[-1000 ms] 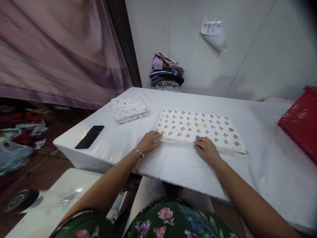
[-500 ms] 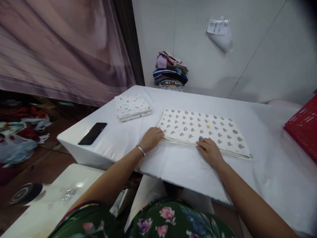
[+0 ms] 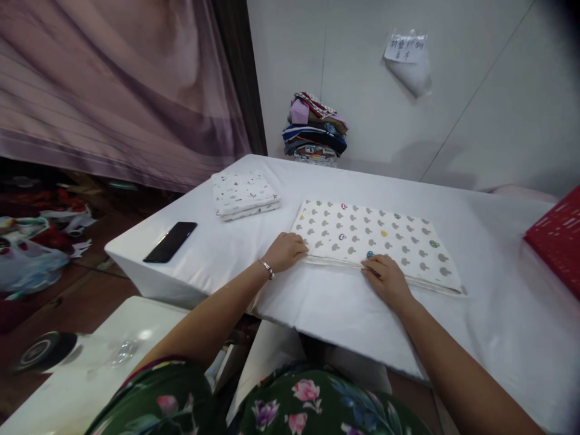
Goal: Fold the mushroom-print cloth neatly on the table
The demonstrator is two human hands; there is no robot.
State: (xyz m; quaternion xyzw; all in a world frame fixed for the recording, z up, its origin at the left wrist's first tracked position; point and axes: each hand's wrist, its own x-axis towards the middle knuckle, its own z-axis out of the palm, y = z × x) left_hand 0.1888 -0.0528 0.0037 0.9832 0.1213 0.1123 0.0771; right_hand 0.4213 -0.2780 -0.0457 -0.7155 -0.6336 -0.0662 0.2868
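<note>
A folded white cloth (image 3: 362, 232) with grey, mushroom-like prints and a few coloured ones lies flat in front of me. My left hand (image 3: 287, 251), with a bracelet at the wrist, grips its near left corner between thumb and fingers. Along the near edge, around the middle, my right hand (image 3: 385, 278) pinches the folded layers. Both hands rest low at the table surface. Behind my left hand sits another folded white cloth (image 3: 244, 193) with small dark prints, untouched.
The white-covered table (image 3: 326, 296) spans the view. A black phone (image 3: 171, 242) lies at its left. A red object (image 3: 557, 235) stands on the right. Folded fabrics (image 3: 315, 127) are stacked by the wall. A curtain (image 3: 122, 78) hangs left, above a plastic bag (image 3: 29, 269).
My left hand has slid slightly right along the cloth's near edge. The right hand keeps its pinch at about the same spot. The view has shifted a little.
</note>
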